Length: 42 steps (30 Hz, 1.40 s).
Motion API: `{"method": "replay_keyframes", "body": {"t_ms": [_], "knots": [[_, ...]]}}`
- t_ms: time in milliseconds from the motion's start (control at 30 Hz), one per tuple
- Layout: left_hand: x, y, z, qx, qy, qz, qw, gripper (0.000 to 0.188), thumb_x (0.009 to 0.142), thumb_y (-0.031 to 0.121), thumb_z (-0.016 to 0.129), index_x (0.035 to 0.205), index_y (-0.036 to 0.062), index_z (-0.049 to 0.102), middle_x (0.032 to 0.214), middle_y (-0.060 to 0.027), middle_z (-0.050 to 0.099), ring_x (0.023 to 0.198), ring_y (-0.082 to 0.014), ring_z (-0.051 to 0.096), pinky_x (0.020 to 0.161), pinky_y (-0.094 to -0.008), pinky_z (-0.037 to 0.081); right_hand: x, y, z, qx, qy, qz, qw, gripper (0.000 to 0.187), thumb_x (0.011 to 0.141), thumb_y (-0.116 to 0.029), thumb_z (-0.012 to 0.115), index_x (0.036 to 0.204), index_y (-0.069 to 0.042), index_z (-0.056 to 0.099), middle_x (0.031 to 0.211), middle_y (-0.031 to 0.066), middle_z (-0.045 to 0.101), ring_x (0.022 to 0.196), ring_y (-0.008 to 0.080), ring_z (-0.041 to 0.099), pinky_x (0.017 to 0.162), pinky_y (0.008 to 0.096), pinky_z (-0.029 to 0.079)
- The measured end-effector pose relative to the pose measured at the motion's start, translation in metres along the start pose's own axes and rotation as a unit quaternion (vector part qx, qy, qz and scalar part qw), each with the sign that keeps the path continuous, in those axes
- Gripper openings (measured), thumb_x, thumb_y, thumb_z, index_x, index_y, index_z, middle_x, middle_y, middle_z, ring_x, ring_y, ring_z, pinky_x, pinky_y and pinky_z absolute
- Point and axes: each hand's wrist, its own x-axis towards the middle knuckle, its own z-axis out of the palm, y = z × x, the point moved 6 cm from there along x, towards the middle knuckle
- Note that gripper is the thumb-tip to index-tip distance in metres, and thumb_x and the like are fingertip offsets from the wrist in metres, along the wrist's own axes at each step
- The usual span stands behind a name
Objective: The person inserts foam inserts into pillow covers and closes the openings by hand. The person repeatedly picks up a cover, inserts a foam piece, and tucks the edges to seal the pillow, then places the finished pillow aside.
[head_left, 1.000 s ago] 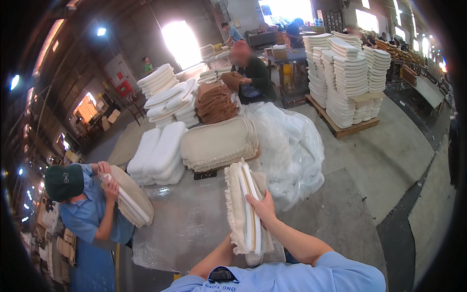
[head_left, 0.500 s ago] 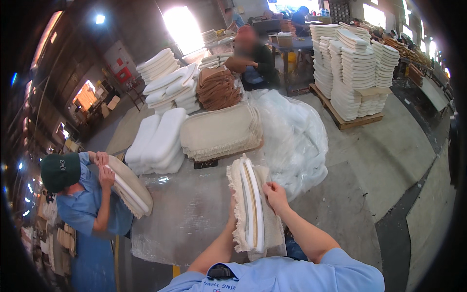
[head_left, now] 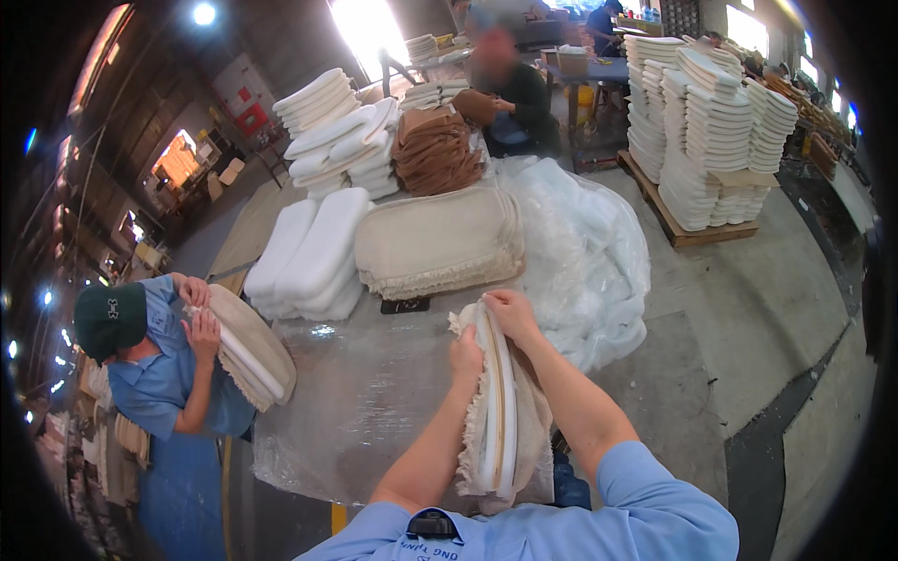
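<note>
A long cushion (head_left: 496,425) stands on edge in front of me, its beige fringed fabric folded around white padding with a tan strip along the middle. My left hand (head_left: 466,355) grips its left side near the far end, fingers partly hidden by the fabric. At the far tip, my right hand (head_left: 511,315) pinches the fabric edge. Under the cushion is a table (head_left: 355,393) covered in clear plastic. Just beyond my hands lies a stack of beige fringed fabric pieces (head_left: 440,238).
At the left, a co-worker in a green cap (head_left: 110,323) holds a similar cushion (head_left: 251,351). White pads (head_left: 313,248) and brown covers (head_left: 435,154) are piled across the table. A plastic-wrapped white bundle (head_left: 589,266) bulges at right. Beyond it, pads stand on a pallet (head_left: 687,234). Another person sits opposite.
My right hand has moved from the cushion's right side to its far tip. My left hand has come into view higher on the left side. The view has shifted slightly.
</note>
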Motion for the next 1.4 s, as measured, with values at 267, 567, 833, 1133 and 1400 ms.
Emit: {"method": "replay_keyframes", "body": {"t_ms": [267, 567, 833, 1133, 1400], "knots": [[0.026, 0.005, -0.001, -0.067, -0.019, 0.078, 0.994, 0.037, 0.100, 0.025, 0.069, 0.117, -0.0063, 0.075, 0.107, -0.0127, 0.079, 0.096, -0.0205, 0.073, 0.087, -0.0352, 0.056, -0.014, 0.005, 0.005, 0.021, 0.065, -0.041, 0.997, 0.021, 0.105, -0.019, 0.068, 0.112, 0.000, 0.074, 0.098, 0.0025, 0.075, 0.091, 0.0104, 0.064, 0.084, 0.0289, 0.053], [0.042, 0.013, 0.007, -0.068, -0.011, 0.155, 0.985, 0.037, 0.107, 0.027, 0.064, 0.121, -0.0065, 0.071, 0.107, -0.0145, 0.078, 0.096, -0.0191, 0.072, 0.086, -0.0355, 0.055, 0.002, 0.015, 0.009, 0.080, 0.036, -0.081, 0.993, 0.019, 0.103, -0.016, 0.071, 0.113, -0.001, 0.076, 0.105, 0.0051, 0.075, 0.095, 0.0143, 0.066, 0.091, 0.0298, 0.053], [0.024, 0.032, 0.006, -0.082, 0.056, 0.160, 0.982, 0.036, 0.111, 0.026, 0.054, 0.117, -0.0064, 0.069, 0.106, -0.0156, 0.076, 0.097, -0.0244, 0.070, 0.088, -0.0393, 0.054, -0.005, 0.005, 0.018, 0.042, 0.039, -0.081, 0.995, 0.010, 0.102, -0.009, 0.066, 0.101, -0.001, 0.071, 0.122, 0.0107, 0.074, 0.110, 0.0229, 0.067, 0.097, 0.0349, 0.051], [0.017, 0.021, 0.016, -0.103, 0.093, 0.240, 0.961, 0.040, 0.115, 0.031, 0.049, 0.118, -0.0041, 0.068, 0.114, -0.0168, 0.064, 0.109, -0.0284, 0.064, 0.096, -0.0407, 0.049, -0.014, 0.001, 0.025, 0.065, 0.038, -0.115, 0.991, 0.005, 0.101, -0.003, 0.064, 0.098, -0.004, 0.067, 0.114, 0.0100, 0.072, 0.111, 0.0284, 0.063, 0.097, 0.0382, 0.049], [0.001, 0.024, 0.012, 0.013, 0.093, 0.329, 0.940, 0.041, 0.116, 0.034, 0.050, 0.112, -0.0028, 0.069, 0.110, -0.0150, 0.062, 0.103, -0.0284, 0.063, 0.095, -0.0398, 0.049, -0.028, 0.001, 0.020, 0.080, 0.042, -0.162, 0.983, 0.006, 0.103, -0.007, 0.066, 0.097, -0.004, 0.067, 0.109, 0.0120, 0.072, 0.106, 0.0271, 0.062, 0.095, 0.0381, 0.049]]}}
